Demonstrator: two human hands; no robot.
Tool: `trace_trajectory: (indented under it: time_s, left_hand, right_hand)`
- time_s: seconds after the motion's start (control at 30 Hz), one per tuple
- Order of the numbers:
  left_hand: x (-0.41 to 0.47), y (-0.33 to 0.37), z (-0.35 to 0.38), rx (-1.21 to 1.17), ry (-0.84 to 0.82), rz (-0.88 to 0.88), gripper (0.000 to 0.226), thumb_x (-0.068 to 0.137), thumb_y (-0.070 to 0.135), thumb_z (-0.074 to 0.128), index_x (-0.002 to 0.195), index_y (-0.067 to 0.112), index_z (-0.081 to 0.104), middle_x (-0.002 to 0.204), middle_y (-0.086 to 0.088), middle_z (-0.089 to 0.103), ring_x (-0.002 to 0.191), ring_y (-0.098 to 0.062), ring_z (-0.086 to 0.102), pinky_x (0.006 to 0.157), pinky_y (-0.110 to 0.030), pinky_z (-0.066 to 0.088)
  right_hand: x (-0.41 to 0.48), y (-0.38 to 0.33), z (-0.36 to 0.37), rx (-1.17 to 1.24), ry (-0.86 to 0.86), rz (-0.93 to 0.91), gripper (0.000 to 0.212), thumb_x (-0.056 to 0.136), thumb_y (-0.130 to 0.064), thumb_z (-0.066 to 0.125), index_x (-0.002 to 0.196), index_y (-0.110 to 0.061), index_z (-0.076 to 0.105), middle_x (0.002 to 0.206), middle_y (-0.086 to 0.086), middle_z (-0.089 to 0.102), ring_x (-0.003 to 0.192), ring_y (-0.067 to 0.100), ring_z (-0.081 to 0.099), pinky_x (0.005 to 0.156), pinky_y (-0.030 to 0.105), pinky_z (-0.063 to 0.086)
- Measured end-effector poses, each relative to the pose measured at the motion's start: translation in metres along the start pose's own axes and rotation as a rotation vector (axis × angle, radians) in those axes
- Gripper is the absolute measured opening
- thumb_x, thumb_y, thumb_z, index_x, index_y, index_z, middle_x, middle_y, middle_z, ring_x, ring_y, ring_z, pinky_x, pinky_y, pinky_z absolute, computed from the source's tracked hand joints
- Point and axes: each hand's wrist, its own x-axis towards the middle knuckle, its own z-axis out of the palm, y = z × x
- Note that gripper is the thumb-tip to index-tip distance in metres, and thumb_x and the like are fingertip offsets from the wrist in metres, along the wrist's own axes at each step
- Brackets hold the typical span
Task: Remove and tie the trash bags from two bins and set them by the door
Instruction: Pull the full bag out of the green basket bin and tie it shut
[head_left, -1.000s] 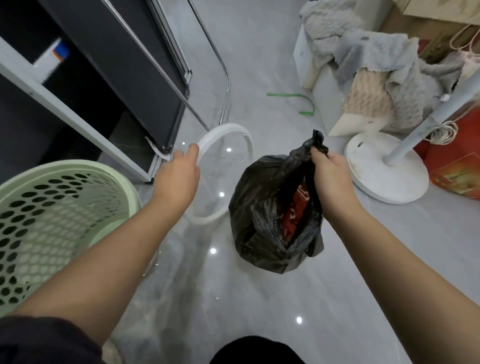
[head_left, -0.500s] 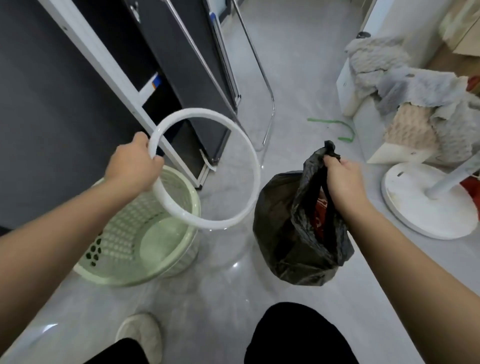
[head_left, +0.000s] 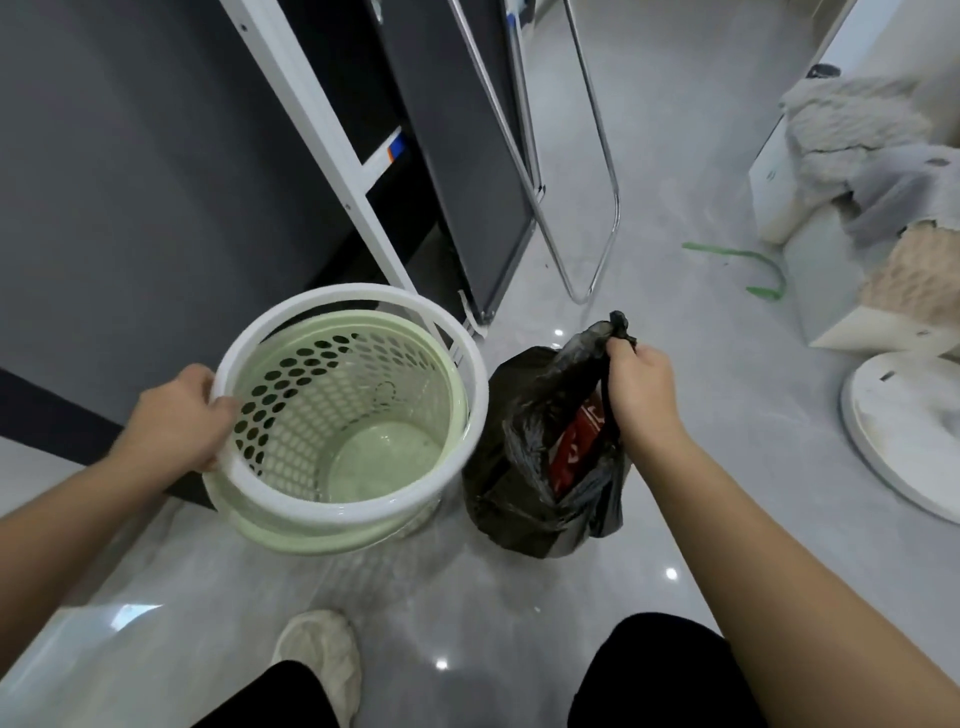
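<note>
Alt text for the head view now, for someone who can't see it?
The right hand grips the gathered neck of a black plastic trash bag, while the left hand holds a white plastic ring over an empty pale green perforated bin.

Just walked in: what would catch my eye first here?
Centre-left, the left hand grips a white ring over the mouth of a pale green perforated bin. Just to its right, the right hand holds a black trash bag by its gathered neck, something red showing inside.
</note>
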Motion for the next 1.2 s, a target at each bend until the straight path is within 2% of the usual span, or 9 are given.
trace_trajectory:
  time_s: [0.4, 0.57, 0.77, 0.83, 0.9, 0.97, 1.03, 1.13, 1.2]
  left_hand:
    - [0.016, -0.050, 0.020, 0.253, -0.034, 0.048, 0.023, 0.091, 0.033, 0.048, 0.094, 0.012, 0.058, 0.078, -0.010, 0.066, 0.066, -0.028, 0.061, 0.062, -0.037, 0.051]
    - [0.007, -0.044, 0.013, -0.470, -0.275, -0.293, 0.027, 0.098, 0.027, 0.049, 0.100, 0.006, 0.065, 0.085, -0.020, 0.072, 0.074, -0.035, 0.071, 0.065, -0.043, 0.059]
    - [0.010, -0.028, 0.013, -0.571, -0.283, -0.433, 0.031, 0.097, 0.023, 0.052, 0.114, -0.002, 0.058, 0.105, -0.026, 0.066, 0.082, -0.036, 0.066, 0.064, -0.044, 0.058]
    - [0.012, -0.018, 0.014, -0.260, -0.184, -0.321, 0.043, 0.094, 0.034, 0.054, 0.126, 0.004, 0.050, 0.127, -0.026, 0.055, 0.103, -0.042, 0.060, 0.080, -0.053, 0.056]
    - [0.007, 0.003, 0.014, 0.056, -0.022, -0.022, 0.065, 0.090, 0.047, 0.053, 0.141, 0.013, 0.033, 0.145, -0.019, 0.036, 0.129, -0.040, 0.041, 0.101, -0.056, 0.040]
    - [-0.004, 0.038, 0.016, 0.053, 0.049, 0.410, 0.069, 0.086, 0.054, 0.047, 0.143, 0.018, 0.030, 0.148, -0.012, 0.036, 0.136, -0.031, 0.034, 0.108, -0.051, 0.033]
    - [-0.017, 0.074, 0.031, 0.116, -0.030, 0.710, 0.070, 0.088, 0.055, 0.042, 0.147, 0.022, 0.025, 0.154, -0.004, 0.029, 0.143, -0.023, 0.026, 0.115, -0.048, 0.026]
    - [-0.033, 0.112, 0.068, 0.376, -0.138, 0.894, 0.072, 0.092, 0.061, 0.028, 0.152, 0.028, 0.005, 0.161, 0.005, -0.001, 0.148, -0.014, -0.004, 0.120, -0.050, 0.007]
    - [-0.035, 0.120, 0.086, 0.462, -0.177, 0.923, 0.075, 0.093, 0.063, 0.022, 0.153, 0.023, 0.000, 0.161, 0.003, -0.009, 0.147, -0.013, -0.010, 0.120, -0.051, 0.003]
  right_hand:
    - [-0.001, 0.025, 0.030, 0.002, 0.025, 0.085, 0.033, 0.089, -0.019, 0.042, 0.061, -0.020, 0.026, 0.057, -0.003, 0.028, 0.056, 0.017, 0.028, 0.057, 0.032, 0.023]
    - [-0.002, 0.033, 0.037, 0.041, 0.042, 0.120, 0.032, 0.090, -0.019, 0.042, 0.061, -0.020, 0.028, 0.057, -0.003, 0.030, 0.056, 0.017, 0.030, 0.057, 0.032, 0.023]
    - [0.001, 0.038, 0.041, 0.019, 0.029, 0.136, 0.030, 0.090, -0.022, 0.041, 0.062, -0.019, 0.031, 0.060, -0.002, 0.034, 0.062, 0.018, 0.035, 0.061, 0.033, 0.028]
    - [0.000, 0.040, 0.040, 0.017, 0.018, 0.130, 0.026, 0.090, -0.023, 0.041, 0.066, -0.017, 0.034, 0.062, 0.000, 0.035, 0.064, 0.018, 0.036, 0.062, 0.033, 0.028]
    - [0.001, 0.040, 0.037, 0.020, 0.019, 0.123, 0.023, 0.090, -0.025, 0.041, 0.070, -0.015, 0.037, 0.064, 0.001, 0.037, 0.064, 0.018, 0.037, 0.063, 0.033, 0.029]
    - [0.002, 0.039, 0.033, 0.024, 0.030, 0.109, 0.025, 0.090, -0.024, 0.041, 0.067, -0.017, 0.035, 0.063, 0.001, 0.036, 0.063, 0.018, 0.036, 0.062, 0.033, 0.028]
    - [0.002, 0.037, 0.030, 0.009, 0.036, 0.087, 0.030, 0.090, -0.022, 0.041, 0.063, -0.019, 0.030, 0.060, 0.000, 0.033, 0.060, 0.017, 0.033, 0.059, 0.032, 0.026]
    - [0.000, 0.036, 0.026, -0.027, 0.028, 0.053, 0.034, 0.091, -0.020, 0.041, 0.060, -0.019, 0.026, 0.057, -0.002, 0.031, 0.054, 0.016, 0.030, 0.054, 0.030, 0.024]
    - [0.000, 0.036, 0.023, -0.048, 0.026, 0.034, 0.035, 0.090, -0.020, 0.041, 0.058, -0.019, 0.026, 0.056, -0.002, 0.030, 0.054, 0.016, 0.029, 0.055, 0.031, 0.023]
